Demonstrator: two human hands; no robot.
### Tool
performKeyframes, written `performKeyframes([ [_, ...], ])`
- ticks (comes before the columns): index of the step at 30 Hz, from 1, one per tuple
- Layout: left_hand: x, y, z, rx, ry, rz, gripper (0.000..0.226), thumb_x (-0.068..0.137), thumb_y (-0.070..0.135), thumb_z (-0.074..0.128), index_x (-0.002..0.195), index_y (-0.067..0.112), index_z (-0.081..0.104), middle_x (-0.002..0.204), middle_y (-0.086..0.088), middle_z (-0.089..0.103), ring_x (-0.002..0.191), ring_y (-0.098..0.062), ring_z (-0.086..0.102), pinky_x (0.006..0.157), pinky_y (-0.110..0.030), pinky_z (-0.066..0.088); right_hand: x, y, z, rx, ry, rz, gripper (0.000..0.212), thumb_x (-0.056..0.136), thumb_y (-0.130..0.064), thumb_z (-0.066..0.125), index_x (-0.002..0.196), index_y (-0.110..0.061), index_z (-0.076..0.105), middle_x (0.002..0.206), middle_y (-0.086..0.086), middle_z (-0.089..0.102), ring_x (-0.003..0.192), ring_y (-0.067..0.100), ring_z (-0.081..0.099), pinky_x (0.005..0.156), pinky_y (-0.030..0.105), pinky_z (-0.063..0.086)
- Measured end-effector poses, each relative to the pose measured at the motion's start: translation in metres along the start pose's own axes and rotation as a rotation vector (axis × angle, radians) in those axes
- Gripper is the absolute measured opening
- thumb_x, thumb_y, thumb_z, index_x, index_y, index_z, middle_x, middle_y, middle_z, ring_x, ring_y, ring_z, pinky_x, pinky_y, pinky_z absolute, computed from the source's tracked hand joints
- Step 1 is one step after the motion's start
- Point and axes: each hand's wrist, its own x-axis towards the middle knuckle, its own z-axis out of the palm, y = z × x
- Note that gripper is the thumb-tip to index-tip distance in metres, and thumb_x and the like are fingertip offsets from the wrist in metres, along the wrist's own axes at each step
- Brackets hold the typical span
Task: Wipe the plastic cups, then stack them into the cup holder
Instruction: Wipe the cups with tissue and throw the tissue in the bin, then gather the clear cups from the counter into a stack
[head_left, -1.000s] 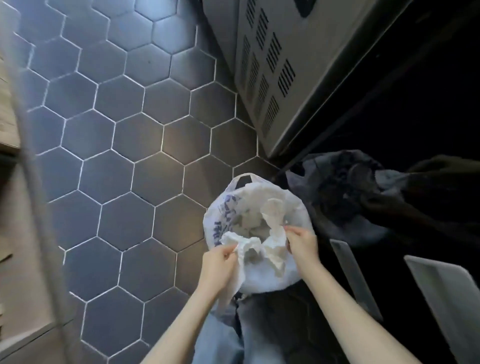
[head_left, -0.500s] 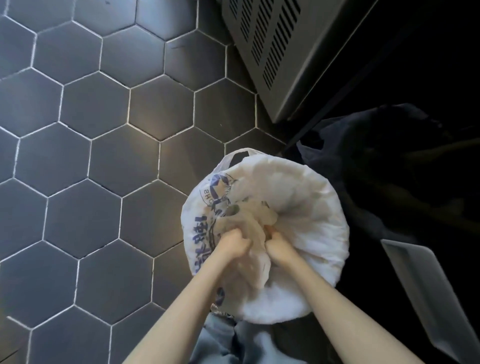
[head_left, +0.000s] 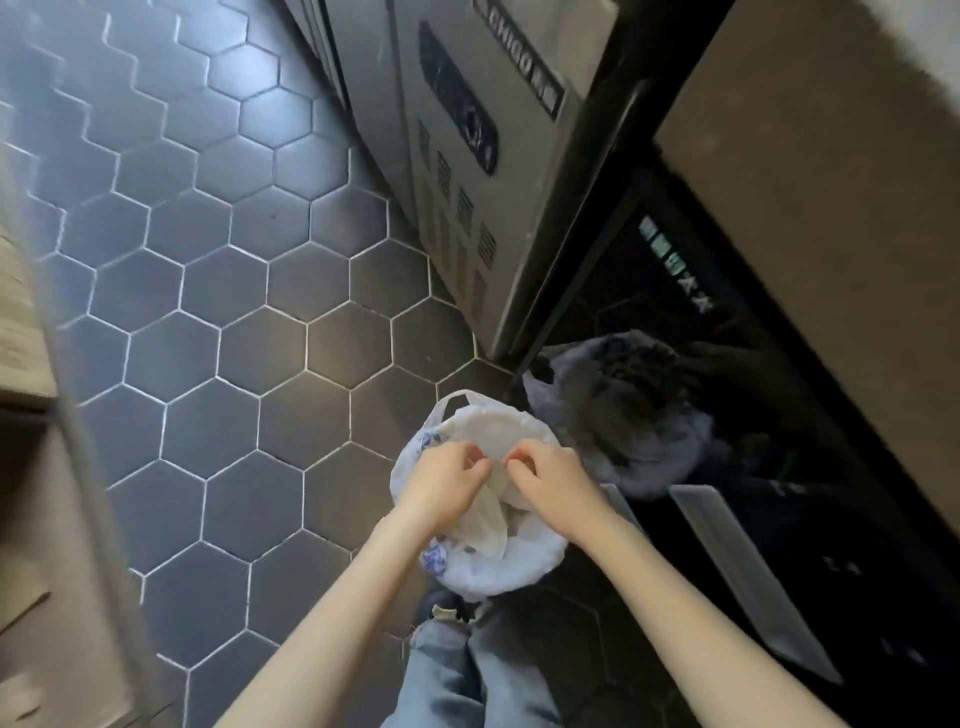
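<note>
A: Head view: left hand (head_left: 447, 480) and right hand (head_left: 550, 483) are up at the mouth of the white bag-lined bin (head_left: 467, 566), fingertips nearly touching, both pinched shut on crumpled white paper (head_left: 491, 501). Half a second ago they were pushed deeper in; now raised.

B: Meaning?

A: Looks like a used wipe being binned, or pulled back out. Can't tell which.

B: Cups? Holder?

A: Neither in frame. Wiping and stacking can't be judged from here.

B: Clearance?

A: Tight from 12 to 3 o'clock: steel appliance (head_left: 467, 171) at 12, dark bag (head_left: 639, 410) touching the bin at 2, counter edge (head_left: 810, 208) beyond. Hex-tile floor (head_left: 208, 312) open from 8 to 11. Jeans (head_left: 467, 675) at 6.
</note>
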Motion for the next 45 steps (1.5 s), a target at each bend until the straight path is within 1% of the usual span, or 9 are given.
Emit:
performKeyframes([
  [5, -0.097, 0.096, -0.069, 0.112, 0.238, 0.273, 0.022, 0.088, 0.027, 0.047, 0.079, 0.011, 0.06, 0.08, -0.006, 0.067, 0.076, -0.023, 0.059, 0.069, -0.036, 0.047, -0.115, -0.081, -0.101, 0.123, 0.208, -0.117, 0.018, 0.09, -0.024, 0.045, 0.086, -0.013, 0.059, 0.082, 0.008, 0.068, 0.077, 0.02, 0.063, 0.073, 0.046, 0.053],
  [9, -0.169, 0.172, -0.105, 0.101, 0.342, 0.58, 0.017, 0.089, 0.029, 0.049, 0.088, 0.018, 0.062, 0.085, 0.002, 0.066, 0.08, -0.015, 0.059, 0.075, -0.034, 0.05, -0.209, -0.121, -0.169, 0.205, 0.517, -0.257, 0.015, 0.091, -0.017, 0.049, 0.092, -0.021, 0.064, 0.085, -0.013, 0.065, 0.087, 0.002, 0.059, 0.074, 0.011, 0.047],
  [11, -0.201, 0.204, -0.112, 0.054, 0.384, 0.702, 0.02, 0.087, 0.03, 0.048, 0.094, 0.019, 0.063, 0.091, 0.003, 0.066, 0.084, -0.012, 0.06, 0.078, -0.031, 0.051, -0.25, -0.132, -0.192, 0.213, 0.653, -0.292, 0.016, 0.09, -0.014, 0.05, 0.094, -0.022, 0.064, 0.083, -0.018, 0.062, 0.091, -0.001, 0.056, 0.073, 0.003, 0.042],
  [16, -0.262, 0.268, -0.104, 0.092, 0.447, 0.958, 0.039, 0.084, 0.039, 0.044, 0.114, 0.017, 0.057, 0.109, 0.001, 0.065, 0.102, -0.006, 0.051, 0.089, -0.017, 0.039, -0.32, -0.119, -0.227, 0.088, 0.95, -0.301, 0.022, 0.089, -0.026, 0.04, 0.1, -0.022, 0.059, 0.093, -0.009, 0.062, 0.09, 0.005, 0.055, 0.08, 0.017, 0.045],
  [22, -0.284, 0.328, -0.054, 0.278, 0.352, 1.201, 0.055, 0.085, 0.048, 0.044, 0.133, 0.02, 0.038, 0.136, -0.002, 0.051, 0.126, -0.017, 0.041, 0.103, -0.032, 0.034, -0.374, -0.053, -0.25, -0.084, 1.177, -0.109, 0.035, 0.088, -0.03, 0.043, 0.12, -0.019, 0.053, 0.125, 0.002, 0.06, 0.119, 0.011, 0.043, 0.105, 0.013, 0.021],
  [28, -0.287, 0.388, 0.018, 0.361, 0.224, 1.258, 0.071, 0.08, 0.057, 0.041, 0.139, 0.022, 0.022, 0.15, -0.008, 0.032, 0.135, -0.025, 0.033, 0.109, -0.036, 0.029, -0.423, 0.024, -0.282, -0.148, 1.296, 0.08, 0.046, 0.086, -0.031, 0.041, 0.128, -0.015, 0.047, 0.137, 0.006, 0.051, 0.13, 0.016, 0.031, 0.11, 0.029, 0.02],
  [36, -0.282, 0.456, 0.095, 0.34, 0.215, 1.146, 0.099, 0.071, 0.052, 0.065, 0.144, 0.017, 0.008, 0.155, -0.012, 0.011, 0.141, -0.028, 0.016, 0.113, -0.038, 0.022, -0.451, 0.11, -0.33, -0.201, 1.399, 0.224, 0.056, 0.076, -0.012, 0.054, 0.13, -0.008, 0.042, 0.138, 0.017, 0.048, 0.128, 0.023, 0.026, 0.107, 0.03, 0.017],
  [42, -0.28, 0.489, 0.128, 0.273, 0.268, 1.013, 0.115, 0.061, 0.053, 0.074, 0.143, 0.016, 0.002, 0.155, -0.016, 0.004, 0.141, -0.032, 0.013, 0.109, -0.048, 0.029, -0.457, 0.142, -0.358, -0.129, 1.38, 0.312, 0.055, 0.083, -0.004, 0.053, 0.135, -0.01, 0.038, 0.142, 0.017, 0.042, 0.131, 0.036, 0.037, 0.109, 0.041, 0.028],
  [45, -0.276, 0.496, 0.137, 0.249, 0.275, 1.011, 0.108, 0.063, 0.047, 0.075, 0.142, 0.014, 0.009, 0.149, -0.019, 0.02, 0.134, -0.036, 0.028, 0.104, -0.05, 0.038, -0.459, 0.15, -0.363, -0.117, 1.425, 0.291, 0.045, 0.083, -0.003, 0.052, 0.127, -0.008, 0.047, 0.128, 0.017, 0.055, 0.117, 0.037, 0.05, 0.098, 0.044, 0.042],
])
